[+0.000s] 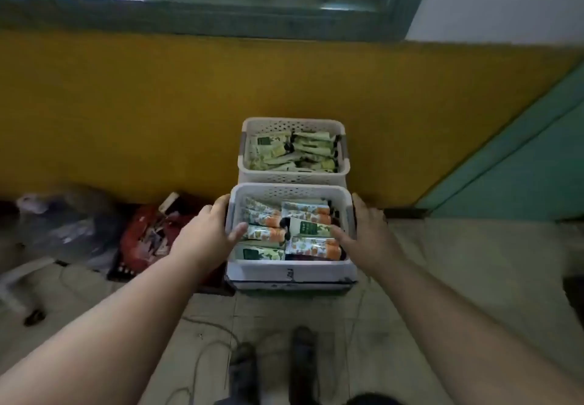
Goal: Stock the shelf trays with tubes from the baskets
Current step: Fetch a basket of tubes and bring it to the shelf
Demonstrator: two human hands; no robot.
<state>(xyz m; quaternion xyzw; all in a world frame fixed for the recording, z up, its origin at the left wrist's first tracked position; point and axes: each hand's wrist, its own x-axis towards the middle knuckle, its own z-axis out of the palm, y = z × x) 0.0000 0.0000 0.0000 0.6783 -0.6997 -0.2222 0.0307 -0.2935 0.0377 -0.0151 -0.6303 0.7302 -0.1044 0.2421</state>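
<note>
By the yellow wall (126,113), two baskets (292,270) hold tubes (268,234).

bare forearms (132,319), dark shoes (303,354)

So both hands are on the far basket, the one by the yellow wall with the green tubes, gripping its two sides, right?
Not quite. In the head view the left hand and right hand grip the sides of the near basket, which holds mostly orange tubes. The far basket by the yellow wall is untouched.
</note>
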